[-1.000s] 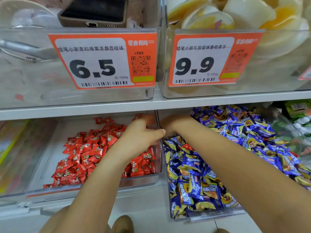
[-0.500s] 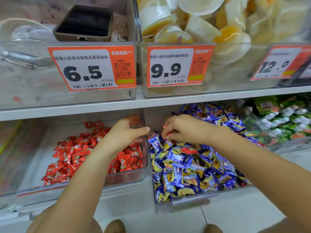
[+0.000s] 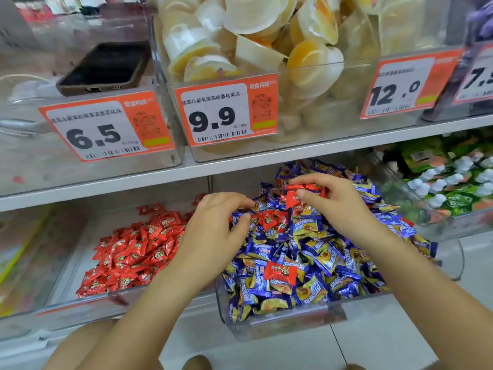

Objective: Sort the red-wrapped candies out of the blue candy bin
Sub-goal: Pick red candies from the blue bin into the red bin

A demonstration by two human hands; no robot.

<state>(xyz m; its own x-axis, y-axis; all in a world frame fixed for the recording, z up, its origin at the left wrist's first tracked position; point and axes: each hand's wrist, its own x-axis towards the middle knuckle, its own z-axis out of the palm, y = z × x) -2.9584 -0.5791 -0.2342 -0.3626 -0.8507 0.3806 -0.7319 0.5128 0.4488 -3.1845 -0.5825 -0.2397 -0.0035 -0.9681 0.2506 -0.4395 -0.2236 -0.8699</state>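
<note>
Shop shelving carries clear bins on two levels. On the lower level the blue candy bin holds blue-wrapped candies, with red-wrapped candies scattered among them toward its middle and front. Right hand pinches several red ones near the bin's back. Left hand, fingers curled, reaches a red cluster at the bin's left edge; whether it grips is unclear. Beside it stands the red candy bin.

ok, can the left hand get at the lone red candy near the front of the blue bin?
Probably yes. The red candy lies on top of the blue pile, uncovered, and the bin is open above. The left hand hovers just beside it holding nothing; the right hand is busy further back.
</note>
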